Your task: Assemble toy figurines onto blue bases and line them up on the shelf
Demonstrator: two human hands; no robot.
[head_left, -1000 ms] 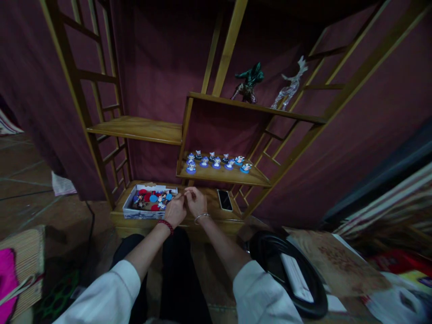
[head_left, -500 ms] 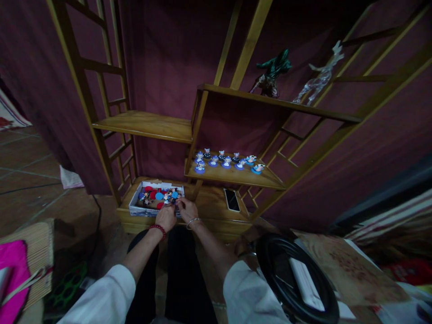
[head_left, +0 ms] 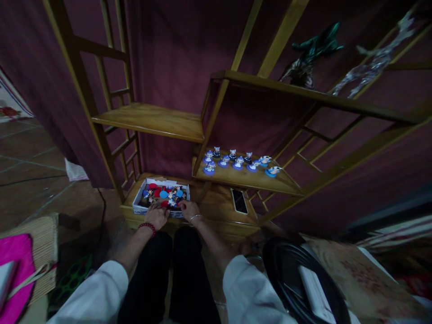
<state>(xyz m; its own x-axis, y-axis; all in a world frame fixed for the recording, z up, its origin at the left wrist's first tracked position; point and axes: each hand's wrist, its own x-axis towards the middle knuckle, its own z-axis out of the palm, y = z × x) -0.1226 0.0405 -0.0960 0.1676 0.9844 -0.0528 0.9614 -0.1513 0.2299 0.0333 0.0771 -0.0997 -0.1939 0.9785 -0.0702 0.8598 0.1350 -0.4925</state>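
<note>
A shallow cardboard box (head_left: 139, 209) holds several small figurines (head_left: 172, 198) with red and blue round bases, jumbled together. My left hand (head_left: 158, 217), with a red bead bracelet at the wrist, reaches over the box's front wall. Its fingers look loosely apart, the tips down among the figurines. At the box's front right corner is my right hand (head_left: 189, 209), wearing a silver bangle. Its fingers are bent together; whatever they hold is too small and dark to make out. Figurines with purple, black and blue bases (head_left: 238, 163) stand in rows on the shelf to the right.
A phone (head_left: 239, 201) lies on the lower wooden board right of the box. Above are a bare-topped left shelf (head_left: 148, 119) and a higher shelf with a green statue (head_left: 312, 51) and a clear deer-like statue (head_left: 374, 63). A black coiled ring (head_left: 270, 265) sits at lower right.
My hands, close together over the box's front right part before, have moved apart. The left has shifted left along the front wall. The view has also turned, moving the shelves in the picture.
</note>
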